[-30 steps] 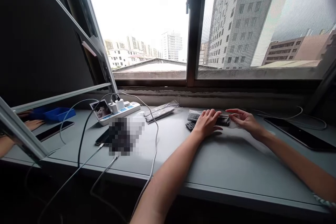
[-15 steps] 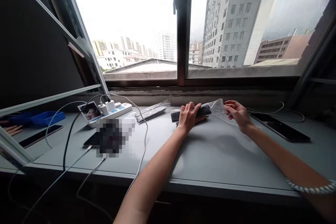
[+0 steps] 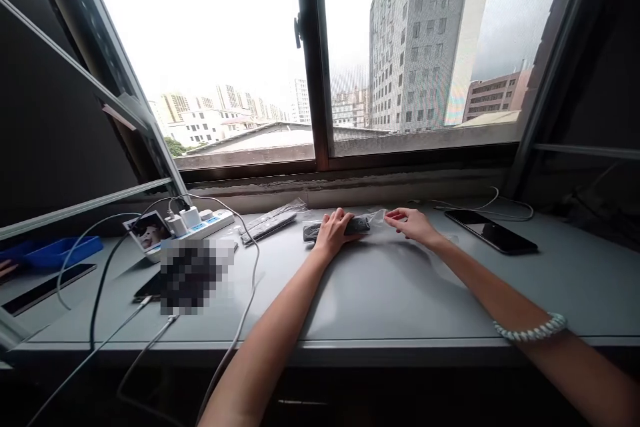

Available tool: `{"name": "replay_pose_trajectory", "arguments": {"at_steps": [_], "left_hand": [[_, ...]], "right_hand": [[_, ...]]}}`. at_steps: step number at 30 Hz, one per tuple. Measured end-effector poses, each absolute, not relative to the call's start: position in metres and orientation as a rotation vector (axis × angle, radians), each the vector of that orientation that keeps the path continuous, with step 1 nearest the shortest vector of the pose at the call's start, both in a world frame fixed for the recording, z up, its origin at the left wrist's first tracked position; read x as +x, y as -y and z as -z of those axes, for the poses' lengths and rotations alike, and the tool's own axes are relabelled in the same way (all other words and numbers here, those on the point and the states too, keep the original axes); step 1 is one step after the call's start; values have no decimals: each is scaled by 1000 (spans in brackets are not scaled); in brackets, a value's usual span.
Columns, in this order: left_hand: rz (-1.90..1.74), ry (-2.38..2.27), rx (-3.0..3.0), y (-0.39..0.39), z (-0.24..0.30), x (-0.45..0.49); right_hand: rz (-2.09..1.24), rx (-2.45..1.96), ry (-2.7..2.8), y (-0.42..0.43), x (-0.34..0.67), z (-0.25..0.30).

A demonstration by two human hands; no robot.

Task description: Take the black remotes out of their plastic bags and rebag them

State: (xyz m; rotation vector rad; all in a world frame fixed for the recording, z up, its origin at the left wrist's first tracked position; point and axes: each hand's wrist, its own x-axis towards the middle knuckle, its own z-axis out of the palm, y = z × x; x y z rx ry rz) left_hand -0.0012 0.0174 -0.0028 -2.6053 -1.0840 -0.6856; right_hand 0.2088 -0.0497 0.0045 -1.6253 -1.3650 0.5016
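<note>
My left hand (image 3: 332, 232) grips a dark oblong item (image 3: 358, 225) lying on the table, fingers over its top and thumb along its right part. Clear plastic film surrounds that item, and its exact kind is hard to make out. At the right end, the loose mouth of the clear plastic bag (image 3: 377, 218) is pinched between the fingertips of my right hand (image 3: 414, 225). Left of my hands rests another long dark item (image 3: 270, 227) in clear plastic, slim and flat, apart from both hands.
A black phone (image 3: 493, 230) lies to the right, with a white cable behind it. A power strip (image 3: 213, 223) with plugs, a photo card (image 3: 149, 232), a blurred-out dark device (image 3: 193, 277) and several cables occupy the left. A blue tray (image 3: 63, 251) sits beyond the metal frame.
The view has shifted, so the scene sits further left. The dark item now lies flatter on the table, and my right hand has drawn the bag's end lower and straighter.
</note>
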Motion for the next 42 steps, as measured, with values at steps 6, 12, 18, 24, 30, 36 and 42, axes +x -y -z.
{"name": "replay_pose_trajectory", "arguments": {"at_steps": [6, 12, 18, 24, 30, 36, 42], "left_hand": [[696, 1033, -2613, -26, 1, -7], [744, 1095, -2445, -24, -5, -12], [835, 1127, -2404, -19, -8, -11], [822, 1001, -2478, -8, -10, -1], [831, 988, -2575, 0, -9, 6], [717, 1106, -2673, 5, -4, 12], [641, 1107, -2658, 0, -1, 9]], "right_hand": [[-601, -1554, 1346, 51, 198, -6], [-908, -1314, 1297, 55, 192, -17], [-989, -1372, 1261, 55, 194, -18], [-971, -1407, 1370, 51, 196, -9], [-784, -1399, 1267, 48, 203, -6], [-888, -1425, 1265, 51, 201, -9], [-982, -1488, 1322, 54, 200, -11]]}}
